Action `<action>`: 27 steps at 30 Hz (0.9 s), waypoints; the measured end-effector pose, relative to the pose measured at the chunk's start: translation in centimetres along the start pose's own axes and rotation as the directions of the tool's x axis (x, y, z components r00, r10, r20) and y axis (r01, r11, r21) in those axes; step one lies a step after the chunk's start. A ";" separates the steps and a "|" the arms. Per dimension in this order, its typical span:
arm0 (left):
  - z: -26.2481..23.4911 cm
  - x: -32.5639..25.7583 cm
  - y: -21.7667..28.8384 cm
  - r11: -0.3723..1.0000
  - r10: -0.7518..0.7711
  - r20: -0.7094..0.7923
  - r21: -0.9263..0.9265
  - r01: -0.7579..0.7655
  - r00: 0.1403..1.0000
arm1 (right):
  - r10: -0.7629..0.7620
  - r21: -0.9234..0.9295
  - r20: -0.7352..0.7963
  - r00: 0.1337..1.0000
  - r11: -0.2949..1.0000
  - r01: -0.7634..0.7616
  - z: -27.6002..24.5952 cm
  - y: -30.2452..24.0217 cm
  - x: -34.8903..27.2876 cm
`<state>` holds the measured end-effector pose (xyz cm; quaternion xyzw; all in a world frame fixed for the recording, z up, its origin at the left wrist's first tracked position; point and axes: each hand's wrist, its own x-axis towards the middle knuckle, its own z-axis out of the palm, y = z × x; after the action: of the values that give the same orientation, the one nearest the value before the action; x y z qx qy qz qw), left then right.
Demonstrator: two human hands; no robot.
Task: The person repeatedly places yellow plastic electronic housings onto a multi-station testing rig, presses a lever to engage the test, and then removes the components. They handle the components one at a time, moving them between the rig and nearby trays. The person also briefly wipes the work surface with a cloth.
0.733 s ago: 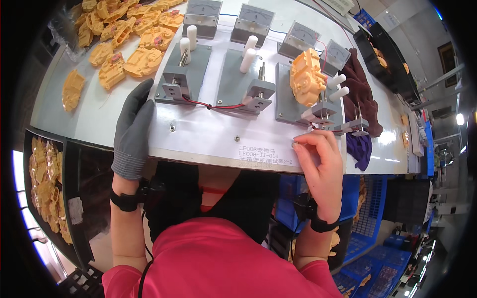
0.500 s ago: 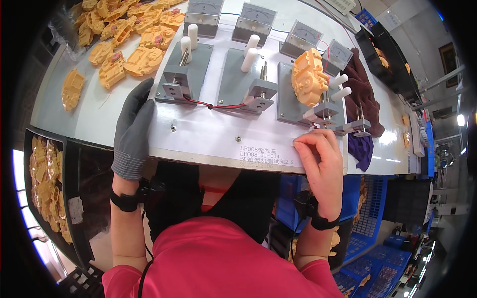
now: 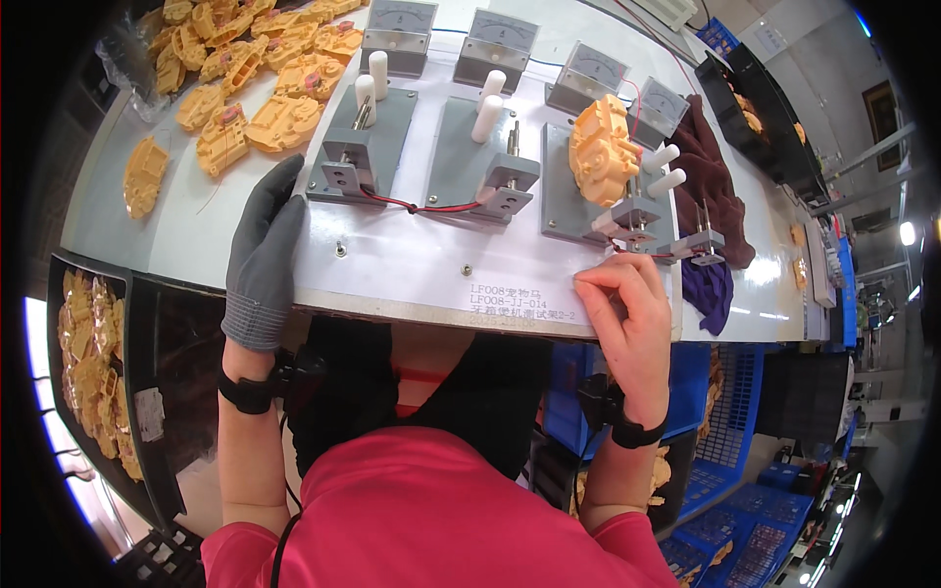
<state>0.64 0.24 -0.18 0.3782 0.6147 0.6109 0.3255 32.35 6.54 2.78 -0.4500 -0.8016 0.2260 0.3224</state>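
My left hand, in a grey glove, lies along the left edge of a white test board, its fingers stretched out. My bare right hand rests at the board's near right corner, with thumb and fingertip pinched together and nothing visible between them. On the board stand grey fixtures with white pegs and metal pins; the left fixture and the middle fixture carry no part. A yellow plastic housing sits on the right fixture. A red and black wire pair links the fixtures.
Analog meters line the board's far side. Many yellow housings are heaped at the far left. A brown cloth and a purple cloth lie right of the board. Black bins and blue crates stand at the right.
The board with its fixtures and my right hand appear slightly further left in the picture. My left hand stays in place, and both hands keep their poses.
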 end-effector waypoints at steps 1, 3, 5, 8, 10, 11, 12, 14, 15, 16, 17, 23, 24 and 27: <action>0.0 0.0 0.0 1.000 0.002 0.001 -0.002 -0.002 1.000 | -0.003 0.003 0.000 1.000 1.000 0.003 0.0 0.0 0.0; -0.1 0.0 -0.1 1.000 0.006 0.001 -0.006 -0.006 1.000 | -0.017 -0.007 -0.010 1.000 1.000 0.017 0.1 0.2 -0.1; -0.1 0.1 -0.2 1.000 0.004 0.002 -0.009 -0.004 1.000 | -0.038 -0.020 -0.016 0.999 0.999 0.038 0.1 0.3 -0.1; -0.2 0.1 -0.3 1.000 0.007 0.006 -0.006 -0.007 1.000 | -0.077 -0.040 -0.022 0.997 0.996 0.077 0.2 0.4 -0.1; -0.2 0.1 -0.3 1.000 0.013 0.007 0.000 -0.013 1.000 | -0.100 -0.047 -0.033 0.994 0.994 0.099 0.2 0.5 -0.4; -0.2 0.1 -0.3 1.000 0.013 0.004 0.005 -0.013 1.000 | -0.108 -0.051 -0.033 0.994 0.993 0.106 0.2 0.6 -0.4; -0.2 0.0 -0.3 1.000 0.013 0.000 0.010 -0.013 1.000 | -0.115 -0.055 -0.032 0.993 0.992 0.113 0.3 0.7 -0.3; -0.1 0.0 -0.2 1.000 0.007 -0.003 -0.011 -0.007 1.000 | -0.119 -0.057 -0.036 0.992 0.992 0.116 0.4 0.7 -0.3; 0.0 0.0 -0.1 1.000 0.004 -0.003 -0.022 -0.004 1.000 | -0.115 -0.055 -0.040 0.993 0.992 0.112 0.4 0.7 -0.3; 0.0 0.0 -0.1 0.999 -0.001 -0.003 -0.032 0.001 1.000 | -0.111 -0.053 -0.045 0.993 0.993 0.108 0.4 0.6 -0.3; 0.1 0.0 0.0 0.999 -0.006 -0.003 -0.043 0.006 1.000 | -0.110 -0.054 -0.048 0.993 0.993 0.108 0.4 0.6 -0.3; -0.1 0.0 -0.3 0.999 -0.012 -0.011 -0.042 0.012 1.000 | -0.095 -0.048 -0.054 0.994 0.995 0.092 0.5 0.4 -0.3; -0.1 0.1 -0.4 0.999 -0.011 -0.015 -0.034 0.011 1.000 | -0.101 -0.053 -0.052 0.994 0.994 0.098 0.6 0.6 -0.3; -0.1 0.1 -0.3 1.000 -0.012 -0.016 -0.017 0.012 1.000 | -0.108 -0.055 -0.055 0.993 0.993 0.105 0.6 0.5 -0.3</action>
<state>0.46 0.24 -0.44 0.3668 0.6144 0.6171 0.3273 32.32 6.50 1.91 -0.4214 -0.8204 0.1744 0.3450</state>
